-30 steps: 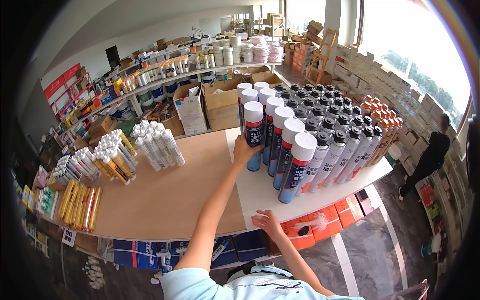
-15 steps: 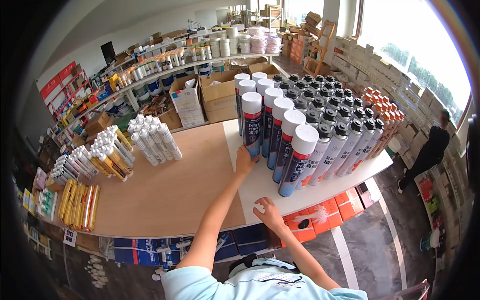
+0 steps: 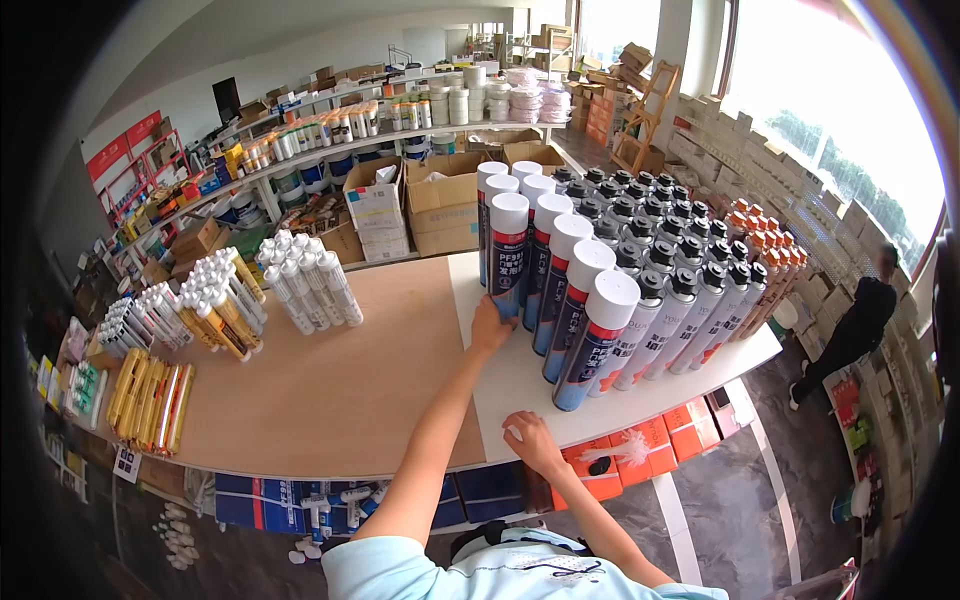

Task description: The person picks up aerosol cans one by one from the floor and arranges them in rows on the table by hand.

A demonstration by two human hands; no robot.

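My left hand (image 3: 492, 326) is at the lower part of a white-capped, blue and dark spray can (image 3: 507, 250), its fingers wrapped against the can's side. That can stands upright at the left of several matching cans (image 3: 590, 340). Grey cans with black caps (image 3: 668, 310) stand in rows to their right, and orange-capped cans (image 3: 765, 260) are beyond those. My right hand (image 3: 532, 441) hovers at the front edge of the table (image 3: 340, 400), fingers curled and apart, holding nothing.
White tubes (image 3: 310, 285), more cartridges (image 3: 222, 305) and yellow foil packs (image 3: 150, 405) occupy the table's left. Open cartons (image 3: 440, 205) stand behind it. Orange boxes (image 3: 645, 450) sit below the front edge. Another person (image 3: 850, 325) stands at the far right.
My left hand has slid from the can's middle down to its lower part. The can stands in the row. My right hand has shifted only slightly, and the camera view has tilted a little.
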